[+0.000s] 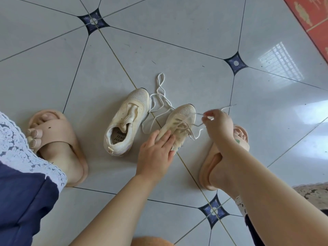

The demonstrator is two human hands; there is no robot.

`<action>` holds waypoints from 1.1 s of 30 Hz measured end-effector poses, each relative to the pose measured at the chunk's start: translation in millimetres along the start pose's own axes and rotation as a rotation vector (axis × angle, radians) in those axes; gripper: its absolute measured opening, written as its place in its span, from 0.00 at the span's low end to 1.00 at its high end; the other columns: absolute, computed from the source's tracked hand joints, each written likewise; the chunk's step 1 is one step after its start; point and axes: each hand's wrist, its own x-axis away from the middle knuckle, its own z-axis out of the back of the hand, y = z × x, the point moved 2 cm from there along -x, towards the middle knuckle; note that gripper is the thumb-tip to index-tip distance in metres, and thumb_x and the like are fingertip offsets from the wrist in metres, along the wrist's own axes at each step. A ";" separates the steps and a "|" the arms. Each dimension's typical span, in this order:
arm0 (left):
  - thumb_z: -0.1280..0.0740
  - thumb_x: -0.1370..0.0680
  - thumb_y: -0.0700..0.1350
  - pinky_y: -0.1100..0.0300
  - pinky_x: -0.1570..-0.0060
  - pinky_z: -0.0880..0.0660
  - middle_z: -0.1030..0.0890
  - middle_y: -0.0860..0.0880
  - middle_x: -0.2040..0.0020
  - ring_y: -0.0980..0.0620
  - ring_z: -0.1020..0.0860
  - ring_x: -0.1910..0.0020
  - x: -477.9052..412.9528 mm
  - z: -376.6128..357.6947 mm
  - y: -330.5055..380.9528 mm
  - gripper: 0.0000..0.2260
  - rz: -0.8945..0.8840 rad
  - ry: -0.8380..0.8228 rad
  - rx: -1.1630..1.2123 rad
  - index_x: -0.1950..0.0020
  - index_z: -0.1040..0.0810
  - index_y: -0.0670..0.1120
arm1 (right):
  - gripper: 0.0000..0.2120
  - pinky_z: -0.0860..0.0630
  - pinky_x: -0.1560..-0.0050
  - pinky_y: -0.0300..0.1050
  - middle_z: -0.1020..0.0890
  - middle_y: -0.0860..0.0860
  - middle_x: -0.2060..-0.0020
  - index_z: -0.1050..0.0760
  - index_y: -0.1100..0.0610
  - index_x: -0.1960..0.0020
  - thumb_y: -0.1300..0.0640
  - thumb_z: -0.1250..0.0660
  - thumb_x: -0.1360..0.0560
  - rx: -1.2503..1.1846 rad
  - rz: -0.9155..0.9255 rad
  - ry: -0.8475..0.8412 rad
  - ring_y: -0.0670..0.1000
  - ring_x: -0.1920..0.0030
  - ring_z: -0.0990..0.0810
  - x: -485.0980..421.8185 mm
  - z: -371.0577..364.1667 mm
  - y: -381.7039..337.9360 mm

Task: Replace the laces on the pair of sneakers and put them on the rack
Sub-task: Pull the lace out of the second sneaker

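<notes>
One tiled floor (177, 50) carries everything; no rack in view. Person's feet in two tan slippers: left slipper (58, 139) well left of the work, right slipper (209, 171) just right of it, partly behind the right forearm.

Both sneakers sit mid-floor between the feet, toes pointing far.
- left sneaker (124, 121): no lace in it, tongue crumpled up, apart from both hands.
- right sneaker (182, 116): threaded lace (184, 126) loose across the eyelets.

Left hand (156, 150): fingers fairly straight, laid over the near half of the right sneaker, pressing it to the floor. Right hand (219, 125): fingertips pinching one end of the threaded lace, raised off to the shoe's right.

Loose white lace (159, 102) lies in loops on the floor between the toes and beyond them, touching the left sneaker's toe.

Handling, my read: mesh uppers are light and soft, so the shoe will slide on glossy tile unless pinned; hold at heel or midfoot. Laces are limp; take them at the stiff tip. Can't tell whether this lace is going in or coming out. Task looks early.
</notes>
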 end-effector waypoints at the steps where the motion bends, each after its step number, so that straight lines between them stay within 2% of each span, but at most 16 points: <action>1: 0.34 0.25 0.46 0.47 0.48 0.25 0.24 0.50 0.37 0.42 0.28 0.38 -0.1 0.3 0.1 0.17 0.003 -0.013 -0.002 0.37 0.24 0.46 | 0.14 0.34 0.44 0.46 0.24 0.56 0.41 0.25 0.54 0.40 0.57 0.33 0.26 0.015 0.105 -0.004 0.57 0.40 0.28 2.3 -1.5 -6.0; 4: 0.31 0.27 0.44 0.47 0.50 0.23 0.22 0.48 0.38 0.41 0.26 0.40 -0.2 2.2 1.5 0.17 -0.011 0.001 -0.020 0.39 0.23 0.45 | 0.22 0.40 0.36 0.48 0.28 0.50 0.36 0.28 0.47 0.35 0.56 0.31 0.29 0.134 0.501 -0.035 0.55 0.35 0.34 13.4 -11.2 -30.7; 7: 0.31 0.28 0.44 0.49 0.53 0.23 0.22 0.49 0.39 0.42 0.25 0.42 -1.6 3.2 3.0 0.17 -0.039 0.014 -0.045 0.40 0.22 0.45 | 0.13 0.47 0.37 0.42 0.25 0.46 0.40 0.21 0.48 0.44 0.56 0.33 0.28 0.423 0.784 -0.068 0.51 0.35 0.35 26.0 -27.2 -44.2; 11: 0.27 0.32 0.44 0.51 0.56 0.21 0.21 0.50 0.40 0.43 0.23 0.45 -0.5 3.6 3.8 0.19 -0.047 0.044 -0.047 0.41 0.21 0.45 | 0.09 0.48 0.41 0.38 0.21 0.45 0.54 0.22 0.51 0.55 0.60 0.39 0.27 0.637 0.896 -0.019 0.50 0.43 0.30 25.5 -32.6 -48.2; 13: 0.25 0.34 0.44 0.52 0.59 0.21 0.21 0.49 0.40 0.43 0.22 0.46 -0.2 4.0 3.0 0.20 -0.050 0.064 -0.054 0.43 0.20 0.45 | 0.06 0.43 0.45 0.40 0.20 0.45 0.58 0.20 0.49 0.58 0.57 0.35 0.27 0.513 0.792 0.005 0.50 0.47 0.28 18.8 -21.1 -53.5; 15: 0.24 0.34 0.44 0.53 0.60 0.21 0.22 0.49 0.39 0.43 0.22 0.45 -0.5 3.6 2.0 0.20 -0.037 0.063 -0.051 0.43 0.20 0.46 | 0.05 0.34 0.52 0.43 0.20 0.44 0.64 0.20 0.48 0.62 0.57 0.31 0.30 0.105 0.507 0.071 0.49 0.53 0.26 6.2 5.6 -54.2; 17: 0.25 0.33 0.45 0.53 0.60 0.21 0.22 0.50 0.38 0.44 0.22 0.44 -1.3 2.9 2.2 0.19 -0.036 0.069 -0.044 0.42 0.20 0.47 | 0.09 0.30 0.57 0.40 0.22 0.42 0.69 0.22 0.47 0.66 0.60 0.30 0.32 -0.286 0.215 0.163 0.45 0.60 0.24 -6.1 35.8 -49.0; 20: 0.26 0.32 0.45 0.53 0.61 0.22 0.22 0.51 0.39 0.44 0.22 0.45 0.3 1.0 2.5 0.19 -0.057 0.074 -0.058 0.42 0.20 0.47 | 0.05 0.30 0.66 0.32 0.24 0.43 0.71 0.20 0.52 0.59 0.61 0.29 0.32 -0.753 -0.092 0.335 0.43 0.68 0.26 -16.5 71.5 -35.8; 22: 0.25 0.33 0.45 0.52 0.59 0.21 0.21 0.50 0.41 0.43 0.22 0.45 1.6 -0.5 0.5 0.18 -0.052 0.094 -0.039 0.43 0.20 0.47 | 0.06 0.31 0.65 0.32 0.25 0.45 0.68 0.22 0.56 0.53 0.62 0.33 0.29 -0.764 -0.162 0.368 0.44 0.66 0.26 -23.5 93.7 -28.1; 23: 0.25 0.33 0.44 0.50 0.57 0.21 0.20 0.50 0.41 0.42 0.22 0.45 2.4 -1.1 -0.4 0.19 -0.040 0.101 -0.024 0.43 0.20 0.47 | 0.04 0.32 0.63 0.34 0.26 0.46 0.67 0.24 0.56 0.54 0.61 0.34 0.28 -0.789 -0.200 0.385 0.44 0.66 0.25 -29.7 104.0 -22.1; 24: 0.25 0.33 0.44 0.49 0.57 0.21 0.20 0.49 0.42 0.41 0.22 0.45 3.2 -1.3 -1.6 0.19 -0.032 0.109 -0.015 0.43 0.20 0.46 | 0.02 0.32 0.63 0.36 0.26 0.46 0.67 0.26 0.54 0.57 0.59 0.34 0.27 -0.849 -0.224 0.383 0.44 0.68 0.26 -33.2 112.7 -21.5; 25: 0.25 0.33 0.44 0.48 0.56 0.21 0.20 0.49 0.42 0.41 0.22 0.44 3.3 -1.3 -2.4 0.19 -0.028 0.116 -0.012 0.43 0.20 0.46 | 0.05 0.32 0.64 0.37 0.27 0.47 0.68 0.26 0.53 0.61 0.57 0.33 0.27 -0.926 -0.235 0.372 0.43 0.71 0.29 -35.3 116.9 -23.6; 28: 0.25 0.32 0.42 0.46 0.54 0.22 0.20 0.47 0.41 0.39 0.23 0.44 2.9 -1.2 -1.6 0.18 -0.027 0.115 -0.009 0.43 0.20 0.45 | 0.11 0.32 0.64 0.39 0.28 0.49 0.70 0.27 0.52 0.68 0.56 0.32 0.27 -0.777 -0.109 0.220 0.45 0.70 0.32 -31.9 108.7 -32.5; 31: 0.27 0.31 0.42 0.45 0.51 0.23 0.21 0.46 0.40 0.39 0.24 0.43 1.8 -2.6 -1.5 0.18 -0.008 0.096 -0.006 0.42 0.21 0.44 | 0.05 0.26 0.61 0.37 0.23 0.50 0.66 0.23 0.54 0.59 0.58 0.33 0.25 -0.854 0.003 -0.030 0.46 0.66 0.24 -23.1 76.4 -38.6; 32: 0.29 0.29 0.43 0.45 0.48 0.24 0.22 0.46 0.38 0.39 0.25 0.41 1.0 -3.4 -1.4 0.18 -0.003 0.075 0.000 0.40 0.22 0.44 | 0.02 0.24 0.60 0.37 0.22 0.50 0.63 0.23 0.56 0.54 0.59 0.34 0.24 -0.915 -0.025 -0.085 0.47 0.64 0.22 -21.8 62.6 -34.0; 33: 0.31 0.27 0.43 0.45 0.46 0.25 0.24 0.46 0.37 0.39 0.26 0.39 0.8 -3.9 -0.9 0.17 0.004 0.053 0.008 0.39 0.23 0.44 | 0.05 0.23 0.60 0.38 0.22 0.50 0.63 0.23 0.59 0.49 0.61 0.36 0.23 -0.926 -0.084 -0.104 0.48 0.63 0.21 -19.1 48.3 -27.5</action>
